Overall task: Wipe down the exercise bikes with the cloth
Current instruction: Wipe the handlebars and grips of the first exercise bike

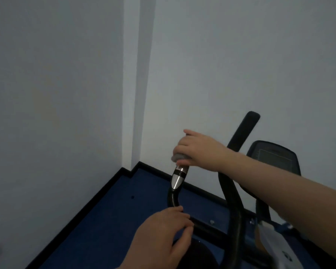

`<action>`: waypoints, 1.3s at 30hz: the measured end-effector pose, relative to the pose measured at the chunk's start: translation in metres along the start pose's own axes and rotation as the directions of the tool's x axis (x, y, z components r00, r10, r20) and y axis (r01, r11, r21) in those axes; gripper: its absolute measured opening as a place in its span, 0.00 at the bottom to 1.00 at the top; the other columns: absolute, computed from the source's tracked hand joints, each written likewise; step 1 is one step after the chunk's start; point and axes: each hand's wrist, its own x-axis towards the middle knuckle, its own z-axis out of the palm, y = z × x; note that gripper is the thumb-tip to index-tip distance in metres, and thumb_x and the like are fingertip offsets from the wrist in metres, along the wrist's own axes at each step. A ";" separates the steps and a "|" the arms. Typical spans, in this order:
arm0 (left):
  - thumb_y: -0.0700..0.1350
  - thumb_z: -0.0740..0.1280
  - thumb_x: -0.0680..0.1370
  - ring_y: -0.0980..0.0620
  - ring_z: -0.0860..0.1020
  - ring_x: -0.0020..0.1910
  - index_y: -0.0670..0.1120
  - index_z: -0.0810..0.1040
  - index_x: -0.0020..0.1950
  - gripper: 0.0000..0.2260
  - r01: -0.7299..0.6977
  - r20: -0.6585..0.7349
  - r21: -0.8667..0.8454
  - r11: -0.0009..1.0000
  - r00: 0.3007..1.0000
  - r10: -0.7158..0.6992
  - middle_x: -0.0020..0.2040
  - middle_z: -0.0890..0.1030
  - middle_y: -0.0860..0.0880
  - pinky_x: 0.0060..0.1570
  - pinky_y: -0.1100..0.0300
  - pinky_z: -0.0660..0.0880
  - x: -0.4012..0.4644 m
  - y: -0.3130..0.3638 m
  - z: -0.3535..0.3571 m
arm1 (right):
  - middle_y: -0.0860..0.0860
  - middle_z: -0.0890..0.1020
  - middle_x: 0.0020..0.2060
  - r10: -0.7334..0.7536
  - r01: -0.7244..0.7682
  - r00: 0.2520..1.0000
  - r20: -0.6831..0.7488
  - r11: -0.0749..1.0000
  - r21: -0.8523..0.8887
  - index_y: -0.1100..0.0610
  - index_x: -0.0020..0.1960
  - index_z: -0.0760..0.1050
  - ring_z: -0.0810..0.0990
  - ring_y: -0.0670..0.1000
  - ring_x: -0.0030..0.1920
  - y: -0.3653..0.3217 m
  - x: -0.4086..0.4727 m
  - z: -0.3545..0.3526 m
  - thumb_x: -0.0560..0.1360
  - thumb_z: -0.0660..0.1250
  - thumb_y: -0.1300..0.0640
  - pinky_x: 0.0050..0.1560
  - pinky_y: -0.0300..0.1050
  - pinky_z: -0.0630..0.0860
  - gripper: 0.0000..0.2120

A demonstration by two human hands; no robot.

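Right hand (198, 150) curled around the upper end of the near handlebar (177, 179), with a small wad of grey cloth (177, 157) bunched under the fingers and peeking out just above the silver sensor band (179, 174). Left hand (163, 237) wrapped over the lower black bar (208, 227), fingers curled around the tubing, apparently steadying the frame. Exercise bike (233, 206) standing in the room corner on blue flooring (109, 220), its second handlebar (242, 131) rising behind the right forearm and the console (273, 158) just beyond, close to the pale wall (241, 65). Cloth likely soft, light and easily compressed, so best kept wrapped around the tube and squeezed enough to drag along the curve without slipping off. Bars stiff and fixed, probably smooth on the painted sections and on the metal band, more grippy on the foam end; firm pressure tolerable there. Console screen probably more delicate, calling for a lighter touch. Most of the cloth hidden under the fingers, so size and dampness impossible to tell.
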 end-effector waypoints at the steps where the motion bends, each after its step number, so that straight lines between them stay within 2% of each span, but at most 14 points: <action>1: 0.59 0.55 0.75 0.70 0.71 0.62 0.56 0.84 0.55 0.20 -0.030 -0.026 0.016 0.999 0.999 0.031 0.57 0.80 0.63 0.63 0.71 0.67 0.001 0.000 -0.002 | 0.48 0.80 0.53 0.052 -0.050 0.996 -0.068 0.998 0.029 0.52 0.60 0.76 0.76 0.49 0.56 -0.002 -0.003 -0.006 0.81 0.57 0.42 0.66 0.38 0.58 0.18; 3: 0.58 0.59 0.75 0.67 0.76 0.55 0.56 0.84 0.53 0.16 -0.046 -0.089 0.007 0.999 0.995 0.047 0.52 0.82 0.63 0.57 0.69 0.71 0.006 0.001 -0.010 | 0.51 0.82 0.48 0.214 -0.180 0.936 -0.278 0.973 0.143 0.57 0.55 0.79 0.78 0.52 0.51 -0.010 -0.020 -0.014 0.80 0.61 0.44 0.55 0.44 0.70 0.18; 6: 0.55 0.61 0.76 0.64 0.77 0.53 0.55 0.82 0.54 0.13 -0.066 -0.211 -0.015 0.998 0.976 0.062 0.52 0.81 0.62 0.54 0.66 0.73 0.034 -0.001 -0.024 | 0.50 0.81 0.47 0.456 -0.295 0.667 -0.589 0.888 0.353 0.57 0.54 0.80 0.77 0.50 0.48 -0.007 -0.065 -0.018 0.78 0.64 0.46 0.49 0.44 0.73 0.15; 8: 0.49 0.63 0.77 0.63 0.76 0.56 0.52 0.81 0.55 0.11 -0.114 -0.273 -0.012 0.993 0.956 0.106 0.56 0.80 0.59 0.57 0.66 0.71 0.066 -0.001 -0.031 | 0.52 0.78 0.51 0.564 -0.420 0.484 -0.669 0.820 0.388 0.57 0.58 0.79 0.74 0.50 0.52 0.012 -0.089 -0.021 0.77 0.67 0.50 0.52 0.39 0.70 0.14; 10: 0.42 0.65 0.78 0.61 0.73 0.60 0.48 0.81 0.58 0.10 -0.157 -0.329 0.017 0.987 0.932 0.154 0.60 0.78 0.55 0.61 0.71 0.67 0.105 0.002 -0.034 | 0.57 0.76 0.53 0.592 -0.529 0.407 -0.696 0.774 0.348 0.59 0.58 0.79 0.73 0.54 0.53 0.034 -0.100 -0.023 0.74 0.72 0.56 0.53 0.41 0.71 0.14; 13: 0.40 0.66 0.78 0.53 0.66 0.69 0.46 0.76 0.65 0.15 -0.124 -0.339 0.121 0.985 0.927 0.159 0.70 0.71 0.49 0.69 0.64 0.60 0.157 0.001 -0.021 | 0.62 0.78 0.53 0.542 -0.569 0.602 -0.586 0.806 0.161 0.63 0.56 0.80 0.77 0.62 0.49 0.036 -0.100 -0.009 0.70 0.77 0.59 0.48 0.56 0.78 0.17; 15: 0.44 0.63 0.80 0.51 0.57 0.75 0.47 0.68 0.73 0.20 -0.081 -0.254 0.165 0.983 0.960 0.122 0.76 0.61 0.48 0.74 0.59 0.54 0.173 -0.004 -0.003 | 0.61 0.77 0.54 0.551 -0.532 0.682 -0.481 0.825 0.190 0.63 0.57 0.80 0.77 0.60 0.50 0.021 -0.103 0.015 0.71 0.76 0.55 0.48 0.58 0.78 0.18; 17: 0.48 0.60 0.82 0.52 0.50 0.77 0.47 0.60 0.77 0.24 -0.064 -0.180 0.224 0.973 0.978 0.106 0.78 0.56 0.50 0.74 0.62 0.48 0.177 -0.014 0.013 | 0.56 0.74 0.56 0.592 -0.485 0.681 -0.431 0.806 0.340 0.60 0.59 0.79 0.75 0.55 0.54 0.005 -0.108 0.030 0.75 0.70 0.51 0.54 0.54 0.77 0.17; 19: 0.49 0.59 0.82 0.52 0.52 0.76 0.46 0.59 0.77 0.24 -0.064 -0.187 0.239 0.969 0.976 0.110 0.76 0.61 0.50 0.74 0.60 0.53 0.177 -0.023 0.020 | 0.54 0.73 0.54 0.566 -0.455 0.683 -0.462 0.824 0.337 0.58 0.58 0.79 0.75 0.52 0.53 0.005 -0.111 0.028 0.78 0.65 0.48 0.53 0.51 0.77 0.16; 22: 0.45 0.63 0.80 0.51 0.64 0.68 0.45 0.67 0.72 0.20 -0.099 -0.242 0.214 0.972 0.958 0.151 0.65 0.71 0.49 0.65 0.54 0.70 0.178 -0.024 0.018 | 0.57 0.76 0.53 0.549 -0.533 0.541 -0.636 0.810 0.245 0.61 0.55 0.77 0.76 0.56 0.50 0.028 -0.102 0.003 0.76 0.68 0.53 0.47 0.52 0.77 0.13; 25: 0.43 0.64 0.79 0.52 0.68 0.64 0.45 0.71 0.67 0.17 -0.111 -0.273 0.216 0.970 0.947 0.169 0.60 0.73 0.50 0.58 0.55 0.74 0.175 -0.022 0.017 | 0.59 0.75 0.55 0.656 -0.616 0.446 -0.609 0.719 0.323 0.63 0.57 0.76 0.76 0.59 0.53 0.038 -0.086 -0.007 0.73 0.74 0.55 0.49 0.55 0.77 0.17; 31: 0.43 0.64 0.78 0.53 0.68 0.64 0.45 0.73 0.65 0.15 -0.112 -0.295 0.215 0.970 0.940 0.174 0.61 0.73 0.50 0.54 0.58 0.75 0.174 -0.022 0.018 | 0.55 0.76 0.53 0.571 -0.485 0.669 -0.476 0.820 0.304 0.61 0.52 0.76 0.75 0.54 0.50 0.013 -0.093 0.018 0.77 0.69 0.54 0.46 0.52 0.77 0.10; 36: 0.42 0.64 0.78 0.53 0.68 0.64 0.44 0.74 0.63 0.13 -0.123 -0.304 0.197 0.973 0.936 0.180 0.60 0.73 0.50 0.54 0.60 0.73 0.175 -0.023 0.018 | 0.57 0.75 0.53 0.643 -0.605 0.391 -0.659 0.719 0.342 0.61 0.54 0.77 0.75 0.56 0.52 0.039 -0.079 -0.007 0.75 0.72 0.57 0.45 0.49 0.77 0.11; 39: 0.43 0.64 0.78 0.54 0.68 0.64 0.45 0.74 0.63 0.13 -0.121 -0.293 0.187 0.975 0.940 0.173 0.60 0.73 0.51 0.54 0.60 0.72 0.174 -0.023 0.018 | 0.57 0.73 0.56 0.696 -0.556 0.502 -0.512 0.714 0.425 0.62 0.54 0.76 0.73 0.56 0.55 0.010 -0.082 0.029 0.76 0.70 0.57 0.47 0.55 0.78 0.11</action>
